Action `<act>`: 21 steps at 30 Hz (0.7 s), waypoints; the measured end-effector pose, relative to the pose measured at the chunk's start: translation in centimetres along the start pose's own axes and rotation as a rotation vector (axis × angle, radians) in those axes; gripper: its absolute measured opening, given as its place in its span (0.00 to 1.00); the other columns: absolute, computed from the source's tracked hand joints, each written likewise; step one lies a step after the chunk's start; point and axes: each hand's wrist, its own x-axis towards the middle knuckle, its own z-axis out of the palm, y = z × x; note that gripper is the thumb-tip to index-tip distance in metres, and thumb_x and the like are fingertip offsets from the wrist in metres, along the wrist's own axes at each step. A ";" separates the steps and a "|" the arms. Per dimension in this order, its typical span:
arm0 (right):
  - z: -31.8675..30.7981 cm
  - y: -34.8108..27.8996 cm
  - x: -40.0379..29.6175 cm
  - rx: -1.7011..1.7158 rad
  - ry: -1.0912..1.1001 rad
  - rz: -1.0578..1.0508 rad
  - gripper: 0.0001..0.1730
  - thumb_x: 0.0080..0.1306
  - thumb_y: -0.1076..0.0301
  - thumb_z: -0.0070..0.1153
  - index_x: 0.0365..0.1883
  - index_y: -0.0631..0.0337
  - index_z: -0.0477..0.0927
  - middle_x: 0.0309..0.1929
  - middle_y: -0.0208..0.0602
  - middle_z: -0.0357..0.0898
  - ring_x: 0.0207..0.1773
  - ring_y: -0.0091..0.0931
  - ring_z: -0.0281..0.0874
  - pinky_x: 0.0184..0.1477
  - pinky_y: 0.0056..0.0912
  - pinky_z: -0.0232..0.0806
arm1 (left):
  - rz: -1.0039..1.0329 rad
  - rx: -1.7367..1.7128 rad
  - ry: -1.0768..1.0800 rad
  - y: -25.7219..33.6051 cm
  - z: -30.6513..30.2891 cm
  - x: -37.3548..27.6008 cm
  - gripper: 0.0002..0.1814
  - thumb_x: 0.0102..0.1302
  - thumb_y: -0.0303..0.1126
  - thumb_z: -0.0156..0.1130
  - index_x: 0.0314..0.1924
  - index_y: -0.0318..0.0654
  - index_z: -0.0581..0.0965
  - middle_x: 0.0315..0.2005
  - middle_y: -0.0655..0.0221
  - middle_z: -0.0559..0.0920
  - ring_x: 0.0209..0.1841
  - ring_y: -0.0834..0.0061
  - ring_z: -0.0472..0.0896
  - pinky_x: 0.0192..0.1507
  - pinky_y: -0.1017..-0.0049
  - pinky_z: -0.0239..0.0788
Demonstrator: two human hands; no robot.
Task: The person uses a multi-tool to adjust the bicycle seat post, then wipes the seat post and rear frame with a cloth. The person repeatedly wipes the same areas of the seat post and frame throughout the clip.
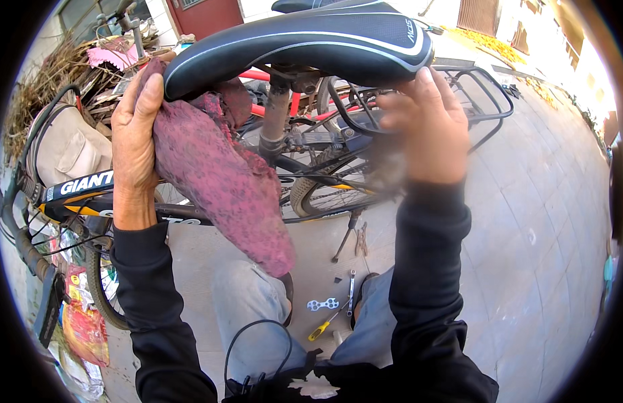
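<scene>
A black bicycle saddle [311, 45] with pale trim sits on a dusty seatpost [275, 113] above the bicycle frame. At its left end, the nose, my left hand [137, 141] grips a pink and dark patterned cloth [215, 171] against the saddle; the cloth hangs down towards my knee. My right hand [432, 126], partly blurred, is at the saddle's other end, with the thumb and fingertips at its edge. Something grey and blurred lies below my right palm; I cannot tell what it is, or whether this hand holds it.
On the paving between my feet lie a yellow-handled screwdriver [319, 331], a flat multi-hole bicycle spanner [322, 304] and a wrench [351, 292]. The kickstand [345, 237] stands beyond them. Left are the handlebar [26, 247], a beige bag [79, 146] and plastic bags [84, 327]; a brush pile lies behind.
</scene>
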 end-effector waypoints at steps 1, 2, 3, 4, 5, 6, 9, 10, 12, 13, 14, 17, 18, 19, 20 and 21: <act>0.0 0.2 -0.1 0.028 -0.014 0.028 0.25 0.70 0.63 0.52 0.57 0.73 0.67 0.39 0.48 0.78 0.33 0.30 0.83 0.26 0.23 0.76 | 0.014 -0.002 -0.006 -0.1 -0.1 -0.4 0.27 0.66 0.40 0.62 0.58 0.28 0.71 0.48 0.63 0.79 0.48 0.77 0.78 0.52 0.77 0.70; 0.1 0.5 -0.2 0.014 -0.034 0.027 0.23 0.71 0.61 0.51 0.55 0.73 0.69 0.40 0.47 0.79 0.33 0.30 0.83 0.26 0.23 0.77 | 0.028 -0.004 -0.011 -0.1 0.1 -0.7 0.28 0.65 0.40 0.64 0.59 0.28 0.70 0.48 0.64 0.79 0.48 0.77 0.78 0.52 0.77 0.70; 0.1 0.6 -0.3 0.024 -0.040 0.032 0.23 0.71 0.61 0.51 0.55 0.73 0.69 0.40 0.47 0.79 0.33 0.30 0.83 0.26 0.23 0.76 | 0.040 -0.008 -0.019 -0.2 0.3 -0.8 0.29 0.64 0.40 0.65 0.59 0.29 0.70 0.47 0.64 0.79 0.48 0.77 0.78 0.52 0.77 0.70; 0.1 0.6 -0.4 0.034 -0.046 0.038 0.23 0.71 0.61 0.51 0.55 0.72 0.69 0.40 0.47 0.79 0.33 0.30 0.83 0.26 0.23 0.76 | 0.036 -0.020 0.025 -0.5 0.5 -0.9 0.28 0.64 0.39 0.65 0.58 0.29 0.71 0.46 0.65 0.79 0.47 0.77 0.78 0.51 0.77 0.70; 0.1 0.6 -0.5 0.044 -0.052 0.044 0.23 0.70 0.61 0.51 0.55 0.72 0.69 0.41 0.48 0.79 0.33 0.30 0.83 0.26 0.23 0.76 | 0.018 -0.005 0.027 -0.5 0.6 -1.0 0.27 0.64 0.39 0.65 0.57 0.29 0.71 0.45 0.65 0.79 0.46 0.77 0.79 0.51 0.77 0.70; 0.0 0.6 -0.5 0.039 -0.065 0.043 0.23 0.71 0.61 0.51 0.56 0.72 0.69 0.41 0.48 0.79 0.33 0.29 0.83 0.26 0.23 0.76 | 0.000 0.009 0.025 -0.6 0.7 -1.2 0.26 0.64 0.38 0.65 0.56 0.29 0.72 0.45 0.65 0.79 0.45 0.77 0.79 0.50 0.77 0.70; 0.2 0.2 -0.4 0.040 -0.104 0.035 0.23 0.71 0.61 0.51 0.56 0.70 0.69 0.41 0.48 0.79 0.33 0.29 0.83 0.26 0.22 0.76 | -0.077 0.011 0.028 -1.0 0.8 -2.4 0.23 0.65 0.37 0.62 0.55 0.29 0.72 0.43 0.65 0.80 0.42 0.78 0.79 0.48 0.78 0.71; 0.5 0.1 -0.4 0.053 -0.118 0.027 0.23 0.71 0.60 0.51 0.57 0.70 0.68 0.42 0.48 0.79 0.33 0.28 0.83 0.26 0.22 0.76 | -0.099 0.007 0.027 -1.0 0.7 -2.8 0.23 0.65 0.37 0.61 0.55 0.29 0.72 0.43 0.65 0.80 0.42 0.78 0.79 0.48 0.78 0.71; 0.6 0.2 -0.4 0.065 -0.132 0.024 0.23 0.71 0.60 0.50 0.57 0.69 0.69 0.41 0.47 0.79 0.33 0.28 0.83 0.26 0.21 0.76 | -0.171 -0.009 -0.003 -1.2 0.3 -3.8 0.24 0.65 0.38 0.59 0.55 0.29 0.72 0.43 0.65 0.79 0.43 0.78 0.79 0.49 0.77 0.70; 0.6 0.2 -0.4 0.065 -0.134 0.029 0.23 0.71 0.59 0.50 0.56 0.68 0.69 0.41 0.47 0.79 0.33 0.28 0.83 0.26 0.21 0.76 | -0.151 -0.008 0.001 -1.4 0.4 -4.1 0.23 0.67 0.38 0.57 0.56 0.29 0.71 0.43 0.65 0.79 0.43 0.78 0.79 0.48 0.76 0.71; 0.6 0.3 -0.3 0.065 -0.135 0.034 0.23 0.71 0.59 0.50 0.56 0.68 0.69 0.41 0.47 0.79 0.32 0.28 0.83 0.25 0.21 0.76 | -0.131 -0.007 0.005 -1.6 0.8 -4.5 0.23 0.68 0.38 0.55 0.57 0.29 0.70 0.42 0.65 0.79 0.42 0.77 0.79 0.48 0.75 0.72; 0.7 0.4 -0.5 0.057 -0.124 0.019 0.21 0.72 0.59 0.49 0.54 0.68 0.70 0.41 0.46 0.80 0.32 0.28 0.83 0.26 0.21 0.75 | -0.100 0.023 0.029 -2.0 2.5 -5.0 0.25 0.66 0.39 0.57 0.58 0.28 0.70 0.41 0.66 0.79 0.43 0.77 0.78 0.49 0.75 0.70; 0.6 0.4 -0.5 0.069 -0.124 0.029 0.22 0.72 0.58 0.49 0.53 0.68 0.70 0.41 0.46 0.80 0.33 0.28 0.83 0.26 0.21 0.76 | -0.112 0.031 -0.015 -2.1 2.6 -5.1 0.25 0.65 0.39 0.59 0.57 0.28 0.71 0.42 0.66 0.79 0.44 0.77 0.78 0.50 0.76 0.69; 0.3 0.6 -0.4 0.081 -0.123 0.040 0.22 0.72 0.57 0.49 0.53 0.67 0.70 0.41 0.46 0.80 0.33 0.28 0.83 0.26 0.22 0.76 | -0.124 0.041 -0.058 -2.1 2.7 -5.2 0.25 0.64 0.39 0.61 0.56 0.28 0.72 0.43 0.66 0.79 0.46 0.78 0.77 0.50 0.76 0.67; 0.1 0.6 -0.3 0.093 -0.122 0.050 0.22 0.72 0.56 0.48 0.53 0.67 0.70 0.41 0.46 0.80 0.33 0.28 0.83 0.26 0.22 0.76 | -0.159 0.113 -0.126 -2.0 3.0 -5.5 0.24 0.61 0.39 0.63 0.52 0.29 0.75 0.40 0.68 0.80 0.43 0.79 0.77 0.49 0.78 0.67; -0.1 0.8 -0.3 0.109 -0.136 0.065 0.22 0.72 0.55 0.48 0.53 0.67 0.70 0.41 0.46 0.80 0.33 0.29 0.83 0.26 0.22 0.76 | -0.135 0.213 -0.196 -1.8 3.6 -5.6 0.20 0.60 0.36 0.64 0.48 0.30 0.77 0.36 0.70 0.80 0.40 0.81 0.77 0.47 0.79 0.67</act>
